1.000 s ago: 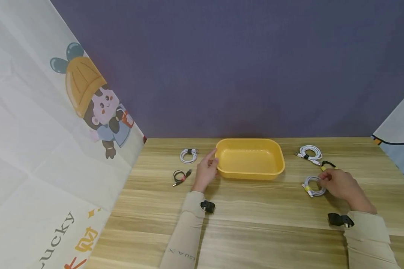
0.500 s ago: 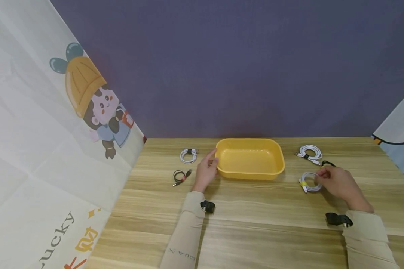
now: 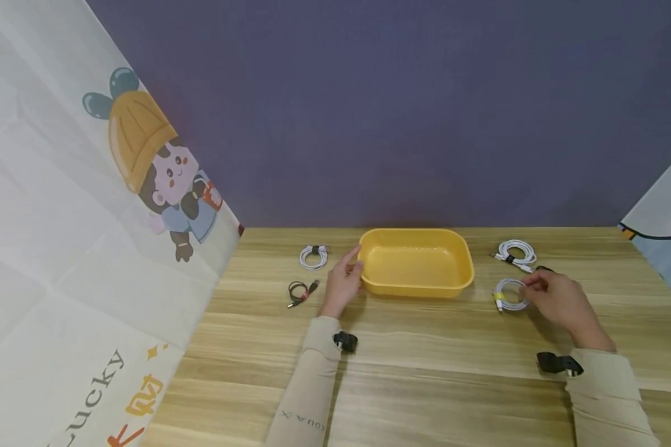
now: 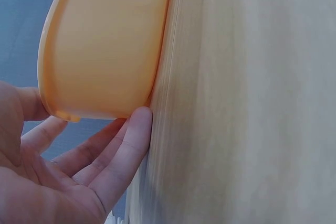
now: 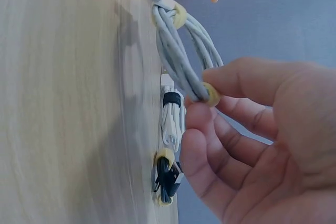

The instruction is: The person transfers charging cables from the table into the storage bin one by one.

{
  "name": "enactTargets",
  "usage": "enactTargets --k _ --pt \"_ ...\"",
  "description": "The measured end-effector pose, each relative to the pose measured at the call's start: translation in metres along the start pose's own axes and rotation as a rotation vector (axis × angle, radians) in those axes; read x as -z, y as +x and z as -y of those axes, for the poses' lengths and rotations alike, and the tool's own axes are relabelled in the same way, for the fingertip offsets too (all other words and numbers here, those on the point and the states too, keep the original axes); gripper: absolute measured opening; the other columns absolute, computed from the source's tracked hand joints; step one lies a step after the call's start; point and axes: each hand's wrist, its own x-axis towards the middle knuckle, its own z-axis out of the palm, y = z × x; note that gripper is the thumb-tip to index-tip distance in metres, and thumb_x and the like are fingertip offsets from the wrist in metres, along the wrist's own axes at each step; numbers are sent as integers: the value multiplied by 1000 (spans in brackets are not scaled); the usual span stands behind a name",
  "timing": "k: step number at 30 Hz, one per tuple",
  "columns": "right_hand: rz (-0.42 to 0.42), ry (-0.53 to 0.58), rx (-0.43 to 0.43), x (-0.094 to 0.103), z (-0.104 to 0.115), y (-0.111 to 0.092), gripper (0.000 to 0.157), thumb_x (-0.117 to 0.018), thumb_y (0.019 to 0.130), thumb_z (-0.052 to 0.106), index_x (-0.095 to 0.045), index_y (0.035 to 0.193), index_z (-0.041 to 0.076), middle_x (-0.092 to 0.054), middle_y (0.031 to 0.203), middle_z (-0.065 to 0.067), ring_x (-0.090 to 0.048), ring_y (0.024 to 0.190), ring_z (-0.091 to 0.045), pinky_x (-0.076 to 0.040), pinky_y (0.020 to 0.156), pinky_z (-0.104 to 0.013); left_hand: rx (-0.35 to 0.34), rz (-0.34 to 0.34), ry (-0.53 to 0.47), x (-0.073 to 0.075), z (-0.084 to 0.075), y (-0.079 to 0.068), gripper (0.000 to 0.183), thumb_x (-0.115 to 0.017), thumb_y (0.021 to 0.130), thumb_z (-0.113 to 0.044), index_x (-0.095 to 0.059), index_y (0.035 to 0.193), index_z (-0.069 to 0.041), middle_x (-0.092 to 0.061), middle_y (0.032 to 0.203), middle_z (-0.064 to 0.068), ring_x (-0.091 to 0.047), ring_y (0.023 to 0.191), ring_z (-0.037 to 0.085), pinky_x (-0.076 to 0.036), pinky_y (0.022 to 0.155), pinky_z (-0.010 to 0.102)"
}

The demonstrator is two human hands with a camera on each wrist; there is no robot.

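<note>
At the right, my right hand (image 3: 559, 304) pinches a coiled white cable (image 3: 511, 295) between thumb and fingertips. In the right wrist view, the coil (image 5: 176, 51) hangs tilted over the table and throws a shadow; yellow ties bind it, one at my fingertips. My left hand (image 3: 342, 287) touches the left end of a yellow plastic basin (image 3: 416, 291). The left wrist view shows the fingers (image 4: 123, 153) fairly straight against its end wall, one digit close to the rim. No cable lies inside the basin.
Behind the right hand lie a white cable with a black tie (image 3: 515, 253) and a dark cable (image 5: 167, 179), mostly covered in the head view. Left of the basin are another white cable (image 3: 313, 257) and a black cable (image 3: 301, 293). A dark backdrop (image 3: 391, 112) stands behind the table.
My right hand has moved left and slightly away from me, carrying the white cable off the table toward the basin. The left hand and the basin have stayed in place.
</note>
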Motion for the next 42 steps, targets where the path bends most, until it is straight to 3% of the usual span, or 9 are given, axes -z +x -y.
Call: enactTargets --k 20,42 --pt "-95 81 -4 -1 12 -2 24 -65 100 25 -68 106 2 -72 91 -15 -51 68 6 -44 54 -23 5 -4 -2 0 -2 0 44 -55 107 -27 -52 150 -31 -75 113 18 -73 73 27 -65 62 37" --pt "-190 120 -21 -2 27 0 27 -67 100 28 -69 108 2 -72 91 -14 -51 68 5 -43 55 -18 6 4 9 1 -3 -1 44 -54 108 -27 -51 151 -31 -74 115 19 -74 72 25 -65 61 36"
